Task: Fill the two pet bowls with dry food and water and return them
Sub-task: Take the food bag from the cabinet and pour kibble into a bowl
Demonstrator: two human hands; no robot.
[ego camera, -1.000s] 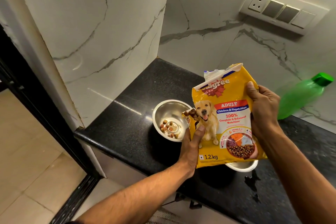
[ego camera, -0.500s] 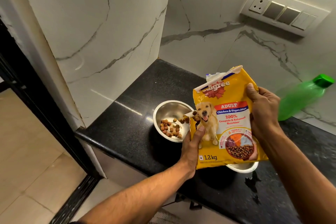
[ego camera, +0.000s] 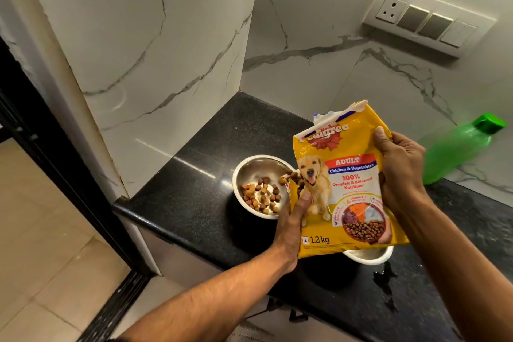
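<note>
A yellow dog-food bag point(ego camera: 349, 191) is held above the black counter point(ego camera: 194, 197), tilted left. My left hand point(ego camera: 291, 219) grips its lower left edge and my right hand point(ego camera: 399, 172) grips its right side. Brown kibble point(ego camera: 291, 178) spills from a torn opening on the bag's left side into a steel bowl point(ego camera: 249, 169), which holds a loose layer of kibble point(ego camera: 261, 197). A second steel bowl point(ego camera: 369, 257) sits mostly hidden under the bag; its contents are not visible.
A green plastic bottle point(ego camera: 458, 147) with a green cap stands at the right against the marble wall. A small wet patch point(ego camera: 384, 280) lies on the counter near the second bowl. The counter's left front edge drops to a tiled floor point(ego camera: 41, 230). A switch panel point(ego camera: 427, 19) is on the wall.
More kibble has fallen into the left bowl, and its layer has grown. The bag and both hands have stayed nearly in place.
</note>
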